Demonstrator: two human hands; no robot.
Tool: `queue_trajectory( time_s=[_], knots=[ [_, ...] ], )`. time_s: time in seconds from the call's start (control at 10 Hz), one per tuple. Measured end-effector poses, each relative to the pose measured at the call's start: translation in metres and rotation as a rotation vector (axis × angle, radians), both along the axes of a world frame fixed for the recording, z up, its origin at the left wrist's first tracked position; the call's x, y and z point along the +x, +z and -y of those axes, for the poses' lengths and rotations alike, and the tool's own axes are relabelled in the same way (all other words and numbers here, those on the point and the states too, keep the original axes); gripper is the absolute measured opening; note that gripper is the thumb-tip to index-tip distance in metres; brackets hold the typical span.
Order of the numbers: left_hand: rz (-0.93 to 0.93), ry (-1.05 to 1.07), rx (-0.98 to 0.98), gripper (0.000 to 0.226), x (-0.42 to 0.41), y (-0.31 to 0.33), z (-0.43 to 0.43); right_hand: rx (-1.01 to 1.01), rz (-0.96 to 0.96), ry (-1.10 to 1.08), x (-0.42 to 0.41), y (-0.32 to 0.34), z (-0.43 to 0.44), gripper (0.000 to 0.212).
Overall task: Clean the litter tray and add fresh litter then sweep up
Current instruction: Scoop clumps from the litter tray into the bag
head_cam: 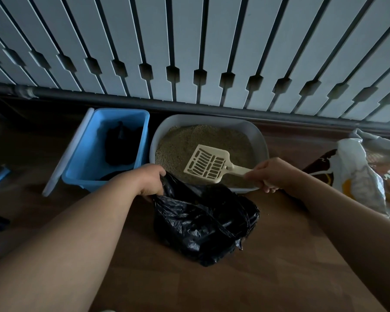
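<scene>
Ideally, while the right hand is gripping the cream slotted plastic scoop over the grey litter tray, the left hand is pinching the black plastic bag wide open, just near of it.

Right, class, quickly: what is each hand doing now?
Left hand: grips the black bag.
Right hand: grips the scoop by its handle.

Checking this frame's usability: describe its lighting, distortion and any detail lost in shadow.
Head view: dim, bluish light; the wide lens bows the slats and pipe; the bag and the dark contents of the bin lose detail in shadow; scoop and litter look sharp.
</scene>
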State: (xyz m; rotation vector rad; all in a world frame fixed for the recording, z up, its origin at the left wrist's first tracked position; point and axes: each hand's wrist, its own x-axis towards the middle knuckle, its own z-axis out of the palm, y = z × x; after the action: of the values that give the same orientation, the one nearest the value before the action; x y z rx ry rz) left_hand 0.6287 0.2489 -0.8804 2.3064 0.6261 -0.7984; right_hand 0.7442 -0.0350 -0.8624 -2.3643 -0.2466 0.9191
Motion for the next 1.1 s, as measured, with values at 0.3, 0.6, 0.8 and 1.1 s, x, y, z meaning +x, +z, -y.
queue_trajectory(
  time_s=[0.3, 0.6, 0.8, 1.1],
  knots=[
    [0.135, 0.134, 0.005, 0.025, -0.009, -0.008, -0.008, 0.093, -0.118, -0.175, -0.014, -0.029, -0.027, 0.042],
    [0.167, 0.201, -0.057, 0.012, -0.030, -0.008, -0.018, 0.381, -0.053, -0.107, -0.029, -0.015, -0.120, 0.027],
    [0.171, 0.285, -0.112, 0.012, -0.058, -0.011, -0.039, 0.320, -0.069, 0.080, -0.026, -0.003, -0.217, 0.017],
    [0.147, 0.355, -0.177, 0.025, -0.081, -0.023, -0.059, 0.170, -0.034, 0.317, -0.049, -0.015, -0.294, 0.031]
  ],
)
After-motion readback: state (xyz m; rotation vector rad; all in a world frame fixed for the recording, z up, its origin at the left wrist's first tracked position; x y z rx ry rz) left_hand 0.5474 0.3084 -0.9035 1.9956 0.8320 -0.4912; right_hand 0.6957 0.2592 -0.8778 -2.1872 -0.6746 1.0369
